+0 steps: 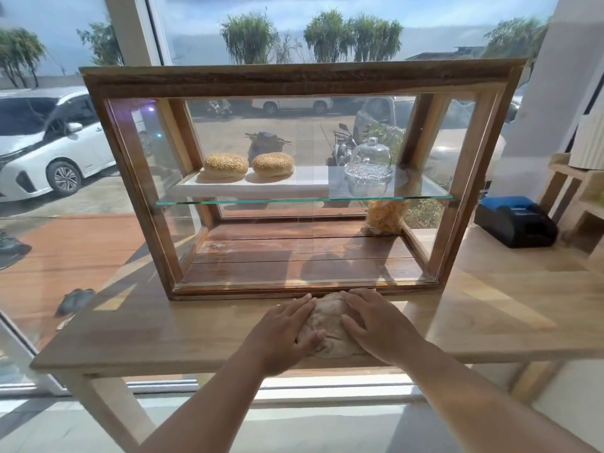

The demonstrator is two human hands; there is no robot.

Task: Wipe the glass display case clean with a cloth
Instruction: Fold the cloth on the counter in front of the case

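Observation:
A wood-framed glass display case [304, 78] stands on a light wooden table [163, 325] by a window. A crumpled beige cloth [327, 325] lies on the table just in front of the case's bottom rail. My left hand [287, 331] rests on the cloth's left side, fingers spread and thumb curled onto it. On the cloth's right side lies my right hand [372, 322], fingers flat and pointing toward the case. Both hands press on the cloth rather than lift it.
Inside the case, a glass shelf [304, 201] carries two sesame buns [225, 165] on a white board and a glass dome dish [368, 168]. A bag of snacks [385, 217] sits below. A black and blue device [514, 220] stands at the right.

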